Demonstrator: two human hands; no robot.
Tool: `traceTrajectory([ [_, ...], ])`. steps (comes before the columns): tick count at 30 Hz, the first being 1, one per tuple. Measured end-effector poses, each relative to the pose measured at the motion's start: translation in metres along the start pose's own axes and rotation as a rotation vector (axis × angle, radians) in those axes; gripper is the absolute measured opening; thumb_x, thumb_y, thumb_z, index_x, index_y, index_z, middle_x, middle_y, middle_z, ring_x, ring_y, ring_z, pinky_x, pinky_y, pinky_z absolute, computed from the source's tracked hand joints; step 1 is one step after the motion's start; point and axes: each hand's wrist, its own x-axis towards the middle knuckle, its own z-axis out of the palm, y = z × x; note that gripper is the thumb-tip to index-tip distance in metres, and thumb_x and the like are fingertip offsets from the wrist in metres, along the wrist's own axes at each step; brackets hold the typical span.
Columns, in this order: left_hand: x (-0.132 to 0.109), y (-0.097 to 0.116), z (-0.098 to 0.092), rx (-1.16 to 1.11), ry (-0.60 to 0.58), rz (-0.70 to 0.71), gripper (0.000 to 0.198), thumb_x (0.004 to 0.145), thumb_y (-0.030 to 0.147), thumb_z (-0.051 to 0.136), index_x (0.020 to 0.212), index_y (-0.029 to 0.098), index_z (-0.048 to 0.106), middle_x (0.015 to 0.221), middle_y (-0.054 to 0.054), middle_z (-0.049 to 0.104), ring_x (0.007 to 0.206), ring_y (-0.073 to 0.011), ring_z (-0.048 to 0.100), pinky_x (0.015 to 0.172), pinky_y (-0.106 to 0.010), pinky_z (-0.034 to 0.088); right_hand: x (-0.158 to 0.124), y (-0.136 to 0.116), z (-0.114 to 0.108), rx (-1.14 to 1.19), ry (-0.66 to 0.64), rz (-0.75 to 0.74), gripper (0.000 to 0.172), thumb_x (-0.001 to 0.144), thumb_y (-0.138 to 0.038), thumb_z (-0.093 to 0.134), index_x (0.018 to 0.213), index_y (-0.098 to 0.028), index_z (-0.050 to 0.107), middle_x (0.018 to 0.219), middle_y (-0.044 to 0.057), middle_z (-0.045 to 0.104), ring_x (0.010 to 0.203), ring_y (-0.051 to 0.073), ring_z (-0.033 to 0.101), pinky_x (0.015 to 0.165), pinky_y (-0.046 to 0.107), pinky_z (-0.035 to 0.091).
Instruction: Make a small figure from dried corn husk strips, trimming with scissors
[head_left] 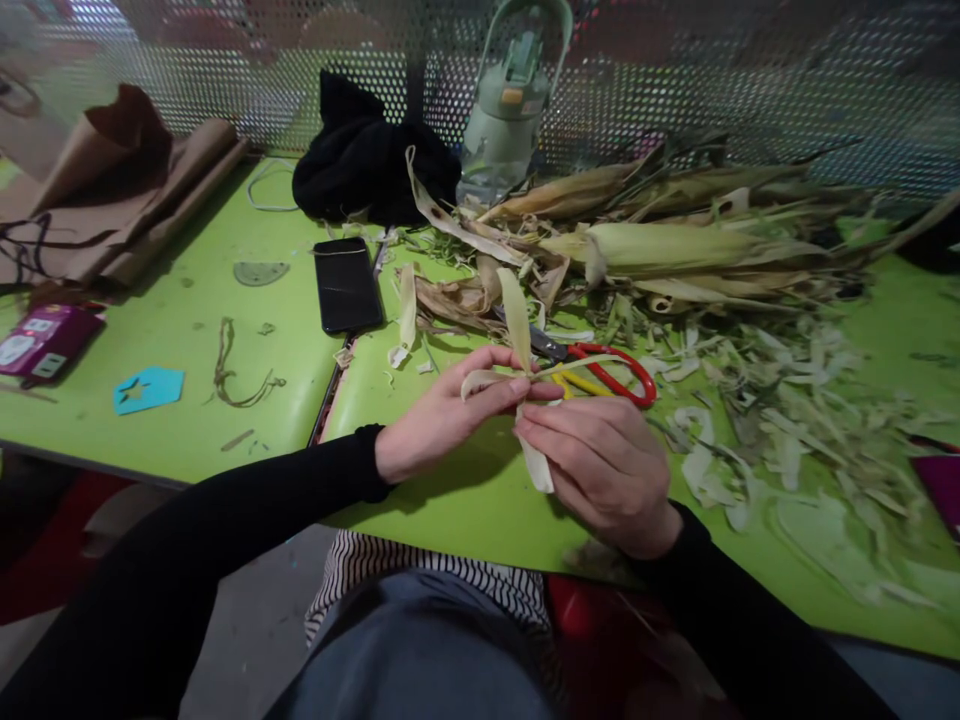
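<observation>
**Husk strips [515,312] crossed between my fingers above a green table [450,512]**

At far left, brown paper [112,185] lies creased behind a purple box [52,342]. Next come a blue tag [148,390] bearing a star shape, a thin dry twist [222,365] and a clear protractor [261,273]. A dark-screened phone [347,285] lies in front of a bunched black cloth [367,165].

My left hand [454,408] is partly closed, its thumb and fingers gripping the strips near their crossing. They sit at the centre, between my two hands; one points up, others point sideways, and one hangs down. A pale green bottle [501,125] stands behind. My right hand [604,462] is curled, its fingertips pinching the lower strip. Just beyond lie red-and-yellow-handled scissors [551,347]. Farther right, whole corn husks [675,248] are heaped behind scattered pale shreds [787,440].
</observation>
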Motion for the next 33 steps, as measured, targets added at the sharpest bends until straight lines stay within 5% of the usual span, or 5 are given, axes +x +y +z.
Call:
traceTrajectory([
  [7,0.003,0.001,-0.004,0.111,0.022,0.001,0.019,0.087,0.022,0.069,0.099,0.016,0.057,0.089,-0.001,0.070,0.078,-0.0098,0.062,0.081,-0.027,0.047,0.000,-0.002,0.004,0.133,0.060,0.274,0.022,0.085,-0.013,0.070,0.098,-0.029,0.061,0.088,0.001,0.075,0.080,0.021,0.071,0.074,0.038,0.053],
  [14,0.000,0.005,-0.002,0.260,-0.057,-0.053,0.014,0.085,0.014,0.064,0.095,0.016,0.055,0.078,0.001,0.064,0.079,-0.0124,0.066,0.077,-0.026,0.047,0.001,-0.001,-0.002,-0.014,0.127,0.393,0.011,0.088,-0.019,0.065,0.093,-0.028,0.062,0.106,0.008,0.072,0.101,0.029,0.066,0.092,0.051,0.048],
  [23,-0.002,0.004,0.000,0.315,-0.103,-0.003,0.024,0.081,0.021,0.072,0.098,0.017,0.055,0.089,-0.002,0.066,0.086,-0.0132,0.065,0.081,-0.027,0.048,0.003,-0.007,0.001,0.383,0.049,0.813,0.016,0.097,-0.039,0.056,0.092,-0.025,0.056,0.073,0.000,0.064,0.056,0.014,0.057,0.051,0.027,0.044],
  [29,0.000,-0.001,-0.001,0.325,-0.070,0.030,0.021,0.083,0.021,0.070,0.097,0.016,0.055,0.081,-0.001,0.067,0.077,-0.0121,0.064,0.073,-0.025,0.049,0.005,-0.003,0.003,0.571,0.008,0.866,0.024,0.096,-0.046,0.056,0.086,-0.024,0.054,0.060,-0.005,0.050,0.049,0.012,0.047,0.044,0.025,0.039],
  [33,0.004,0.003,-0.002,0.210,0.030,-0.031,0.017,0.086,0.015,0.065,0.098,0.015,0.053,0.076,-0.001,0.070,0.068,-0.0094,0.063,0.070,-0.024,0.050,0.002,-0.001,0.004,0.443,-0.039,0.809,0.017,0.096,-0.040,0.058,0.096,-0.023,0.060,0.073,0.001,0.066,0.062,0.015,0.061,0.048,0.026,0.044],
])
